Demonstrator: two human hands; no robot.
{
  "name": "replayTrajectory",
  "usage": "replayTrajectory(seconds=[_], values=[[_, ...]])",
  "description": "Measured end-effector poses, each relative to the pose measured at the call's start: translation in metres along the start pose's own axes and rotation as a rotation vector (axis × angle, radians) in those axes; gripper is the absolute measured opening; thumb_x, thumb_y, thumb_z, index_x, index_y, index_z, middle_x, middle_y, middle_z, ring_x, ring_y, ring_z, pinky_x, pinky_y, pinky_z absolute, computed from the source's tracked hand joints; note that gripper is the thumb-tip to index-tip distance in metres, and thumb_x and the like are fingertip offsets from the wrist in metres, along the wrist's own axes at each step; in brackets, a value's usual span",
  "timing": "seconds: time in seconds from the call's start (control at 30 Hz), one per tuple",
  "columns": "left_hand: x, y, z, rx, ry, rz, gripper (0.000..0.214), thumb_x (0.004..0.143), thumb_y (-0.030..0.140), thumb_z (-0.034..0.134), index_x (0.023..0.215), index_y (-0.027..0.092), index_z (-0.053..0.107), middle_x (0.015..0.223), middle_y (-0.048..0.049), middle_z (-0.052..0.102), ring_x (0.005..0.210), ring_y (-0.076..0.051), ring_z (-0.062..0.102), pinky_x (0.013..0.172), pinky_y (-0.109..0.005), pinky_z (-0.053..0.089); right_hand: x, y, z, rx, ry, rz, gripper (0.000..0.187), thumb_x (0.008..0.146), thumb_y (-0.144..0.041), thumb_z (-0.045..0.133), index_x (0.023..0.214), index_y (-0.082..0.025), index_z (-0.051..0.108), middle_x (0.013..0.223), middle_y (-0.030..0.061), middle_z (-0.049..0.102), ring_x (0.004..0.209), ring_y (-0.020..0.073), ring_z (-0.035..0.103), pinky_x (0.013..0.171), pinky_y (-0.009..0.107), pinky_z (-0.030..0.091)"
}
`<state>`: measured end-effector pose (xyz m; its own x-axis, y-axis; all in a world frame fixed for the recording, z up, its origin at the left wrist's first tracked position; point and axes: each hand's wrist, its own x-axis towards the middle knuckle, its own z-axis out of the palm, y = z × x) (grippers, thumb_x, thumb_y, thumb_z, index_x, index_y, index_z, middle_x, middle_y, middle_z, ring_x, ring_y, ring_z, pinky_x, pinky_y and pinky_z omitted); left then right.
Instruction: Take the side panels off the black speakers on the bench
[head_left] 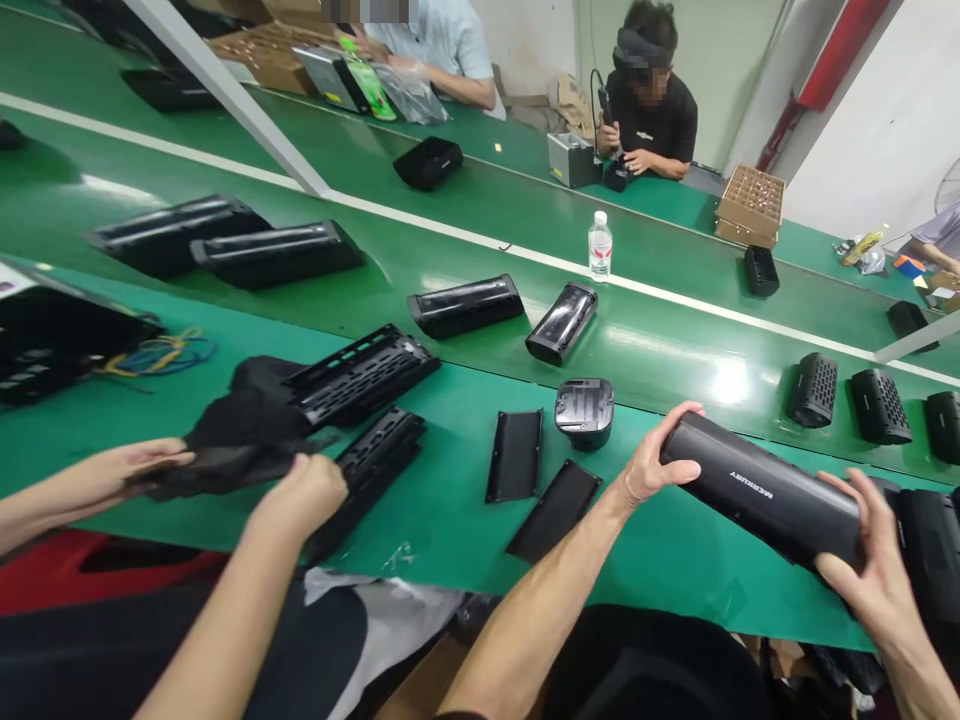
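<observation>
Both my hands hold a black cylindrical speaker (761,490) with pale lettering on its side, level above the green belt (457,530). My left hand (660,455) wraps its left end, and my right hand (859,530) cups the right end from below. Just left of my left hand lie two flat black panels (514,455) (553,512) and a black speaker end piece (585,412). A bulkier black speaker unit (930,550) sits close beyond my right hand, partly cut off by the frame edge.
At left, a co-worker's hands (225,470) grip black cloth beside black grille frames (361,375). Glossy black housings (465,305) and grilled speakers (881,405) lie on the farther belt. A water bottle (600,245) stands behind them. Another worker (649,120) sits beyond.
</observation>
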<state>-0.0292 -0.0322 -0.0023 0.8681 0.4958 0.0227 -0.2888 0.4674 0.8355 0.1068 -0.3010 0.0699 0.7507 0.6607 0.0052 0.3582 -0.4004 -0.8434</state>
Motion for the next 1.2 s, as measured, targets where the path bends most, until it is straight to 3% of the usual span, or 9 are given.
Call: replayTrajectory(seconds=[0.07,0.13,0.23,0.37,0.53,0.67,0.8,1.07,1.2], values=[[-0.004,-0.024,0.019,-0.276,0.056,-0.056,0.088,0.064,0.059,0.087,0.141,0.025,0.063,0.135,-0.0117,0.069,0.121,-0.038,0.065,0.109,-0.051,0.050,-0.002,0.008,0.003,-0.072,-0.010,-0.117,0.093,0.081,-0.069,0.074,0.162,-0.031,0.046,0.158,0.0148,0.057,0.138,0.0406,0.062,0.099,0.052,0.061],[-0.007,-0.049,0.043,-0.485,0.064,-0.182,0.086,0.069,0.071,0.076,0.140,0.024,0.064,0.132,-0.0129,0.072,0.125,-0.041,0.065,0.110,-0.056,0.049,0.000,0.013,0.017,-0.347,-0.036,-0.223,0.065,0.082,-0.060,0.076,0.137,-0.026,0.073,0.135,0.0134,0.075,0.126,0.0373,0.071,0.091,0.052,0.066],[-0.012,-0.073,0.059,-0.503,0.060,-0.349,0.078,0.080,0.073,0.069,0.140,0.025,0.066,0.139,-0.0136,0.071,0.137,-0.044,0.058,0.111,-0.060,0.048,0.012,0.013,0.039,-0.624,-0.066,-0.285,0.036,0.085,-0.044,0.072,0.111,-0.022,0.082,0.116,0.0119,0.083,0.106,0.0298,0.078,0.083,0.052,0.067],[-0.018,-0.055,0.021,-0.344,0.204,-0.234,0.092,0.076,0.071,0.081,0.152,0.027,0.055,0.162,-0.0145,0.053,0.151,-0.040,0.043,0.119,-0.054,0.042,0.030,0.004,0.032,-0.588,-0.092,-0.303,0.094,0.068,-0.034,0.082,0.156,-0.013,0.055,0.145,0.0195,0.068,0.126,0.0361,0.069,0.101,0.053,0.061],[-0.031,-0.020,-0.013,0.231,-0.051,-0.160,0.114,0.051,0.056,0.101,0.152,0.026,0.057,0.165,-0.0144,0.043,0.150,-0.045,0.040,0.125,-0.050,0.035,0.037,0.005,0.014,-0.732,-0.390,-0.325,0.093,0.065,-0.027,0.078,0.155,-0.017,0.057,0.137,0.0209,0.069,0.121,0.0437,0.067,0.101,0.061,0.055],[-0.045,-0.027,-0.008,0.322,-0.006,-0.192,0.098,0.062,0.050,0.095,0.148,0.024,0.056,0.149,-0.0135,0.055,0.135,-0.042,0.052,0.119,-0.048,0.040,0.033,0.024,0.009,-0.569,-0.441,-0.215,0.100,0.071,-0.042,0.087,0.162,-0.025,0.048,0.156,0.0179,0.055,0.144,0.0441,0.051,0.118,0.063,0.042],[-0.055,-0.033,-0.013,0.222,0.037,-0.211,0.095,0.063,0.053,0.091,0.145,0.024,0.053,0.128,-0.0104,0.063,0.113,-0.035,0.060,0.102,-0.042,0.049,0.016,0.044,0.002,-0.148,-0.391,0.036,0.118,0.076,-0.070,0.083,0.170,-0.028,0.026,0.174,0.0175,0.033,0.158,0.0412,0.036,0.123,0.058,0.038],[-0.051,-0.037,-0.017,0.172,0.095,-0.236,0.084,0.063,0.048,0.089,0.137,0.024,0.058,0.119,-0.0070,0.066,0.104,-0.029,0.061,0.093,-0.036,0.050,-0.004,0.037,0.016,0.083,-0.213,0.185,0.072,0.081,-0.059,0.082,0.141,-0.027,0.058,0.148,0.0121,0.059,0.132,0.0351,0.059,0.112,0.045,0.047],[-0.044,-0.056,-0.023,0.149,0.185,-0.426,0.088,0.061,0.048,0.089,0.140,0.026,0.058,0.116,-0.0044,0.068,0.109,-0.029,0.062,0.100,-0.036,0.047,0.004,0.054,0.024,0.181,-0.276,0.395,0.074,0.084,-0.067,0.076,0.141,-0.025,0.056,0.131,0.0109,0.067,0.117,0.0312,0.065,0.103,0.043,0.053]])
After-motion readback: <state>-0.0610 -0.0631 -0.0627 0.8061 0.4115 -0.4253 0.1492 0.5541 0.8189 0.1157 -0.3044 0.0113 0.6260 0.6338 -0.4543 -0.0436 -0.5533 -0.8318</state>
